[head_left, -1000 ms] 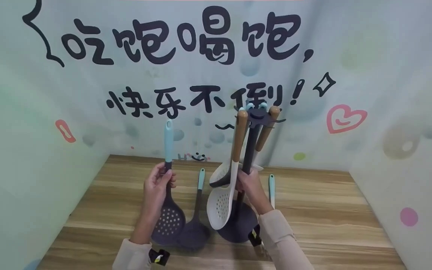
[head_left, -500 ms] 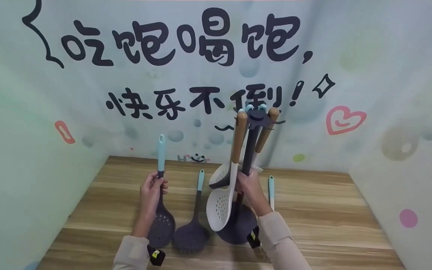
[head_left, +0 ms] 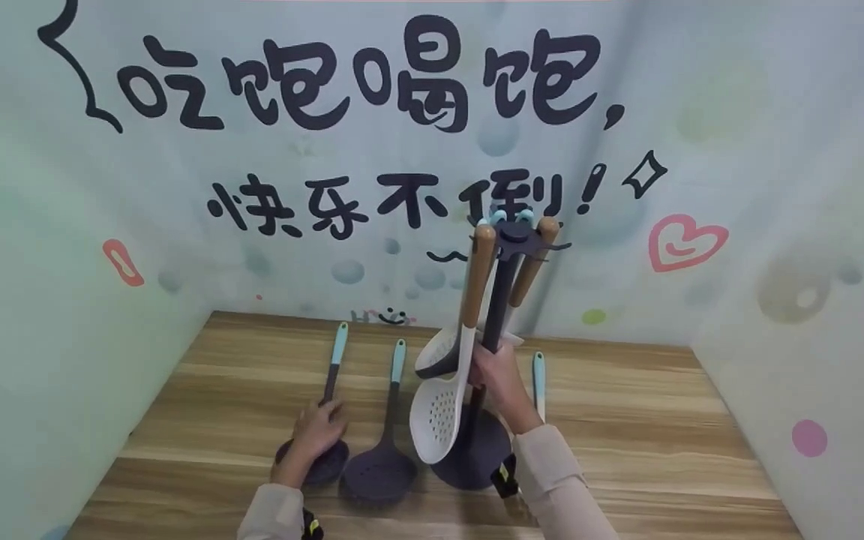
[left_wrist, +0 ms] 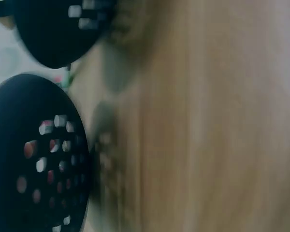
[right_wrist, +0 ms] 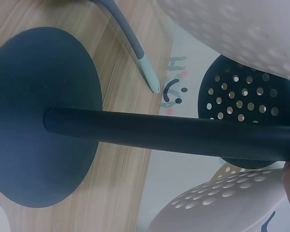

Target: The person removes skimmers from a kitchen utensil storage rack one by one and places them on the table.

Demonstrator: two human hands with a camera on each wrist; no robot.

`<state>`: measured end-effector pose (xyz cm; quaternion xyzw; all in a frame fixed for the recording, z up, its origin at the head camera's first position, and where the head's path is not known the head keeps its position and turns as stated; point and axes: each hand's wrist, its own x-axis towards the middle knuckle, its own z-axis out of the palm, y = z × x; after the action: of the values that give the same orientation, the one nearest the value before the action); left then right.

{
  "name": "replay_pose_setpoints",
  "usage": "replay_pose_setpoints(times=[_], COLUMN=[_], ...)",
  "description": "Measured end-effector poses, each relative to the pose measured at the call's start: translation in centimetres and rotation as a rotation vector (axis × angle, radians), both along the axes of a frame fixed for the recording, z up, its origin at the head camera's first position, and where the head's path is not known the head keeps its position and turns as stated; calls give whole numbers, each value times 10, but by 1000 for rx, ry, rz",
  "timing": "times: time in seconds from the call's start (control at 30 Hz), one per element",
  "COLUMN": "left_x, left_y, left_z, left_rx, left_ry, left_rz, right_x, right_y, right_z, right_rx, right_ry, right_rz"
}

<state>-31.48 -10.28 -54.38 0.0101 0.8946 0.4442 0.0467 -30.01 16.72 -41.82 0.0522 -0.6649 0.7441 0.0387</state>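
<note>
My left hand (head_left: 319, 429) holds the lower shaft of a dark skimmer (head_left: 327, 463) with a light blue handle, low over the table. In the left wrist view the skimmer's perforated bowl (left_wrist: 53, 159) fills the lower left, its shadow beside it. My right hand (head_left: 501, 379) grips the dark upright post (right_wrist: 183, 135) of a utensil stand with a round base (right_wrist: 43, 159). From the stand's top rack (head_left: 518, 236) hang a white skimmer (head_left: 436, 424) with a wooden handle, another wooden-handled white utensil behind, and a dark skimmer (right_wrist: 241, 96).
Right of the left hand, a dark broad-headed utensil (head_left: 378, 472) with a light blue handle lies on the wooden table (head_left: 649, 435). Another light blue handle (head_left: 539, 375) shows beyond the right forearm, its lower end hidden. A printed cloth wall (head_left: 312, 277) closes the back.
My left hand has brought the dark skimmer down and toward me, first slightly left, its handle now tipped lower and away. My right hand stays on the stand's post.
</note>
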Motion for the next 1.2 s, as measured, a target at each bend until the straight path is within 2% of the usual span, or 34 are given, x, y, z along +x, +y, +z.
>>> replay_pose_setpoints(times=[0.1, 0.33, 0.5, 0.73, 0.93, 1.0, 1.07, 1.13, 1.2], left_x=[2, 8, 14, 22, 23, 23, 24, 27, 30], left_y=[2, 11, 16, 19, 27, 32, 39, 47, 56], left_z=[-1, 7, 13, 21, 32, 38, 46, 57, 70], left_rx=[-111, -212, -306, -301, -292, -271, -239, -181, -125], left_ry=[-12, -84, -84, -135, -154, -133, -83, 8, 135], left_rz=[-17, -45, -64, -59, -51, -49, -44, -43, -47], right_x=[0, 0, 0, 0, -2, -1, -1, 0, 1], right_y=[-1, 0, -1, -3, -2, -2, -2, -1, -2], right_z=[-1, -2, -1, 0, -1, -1, -2, -3, -4], right_rx=[1, -16, -22, -23, -24, -24, -33, -34, -44], right_ry=[13, 6, 11, -4, 16, 18, 24, 30, 38], right_rz=[-10, 2, 8, 2, 7, 6, 10, 16, 22])
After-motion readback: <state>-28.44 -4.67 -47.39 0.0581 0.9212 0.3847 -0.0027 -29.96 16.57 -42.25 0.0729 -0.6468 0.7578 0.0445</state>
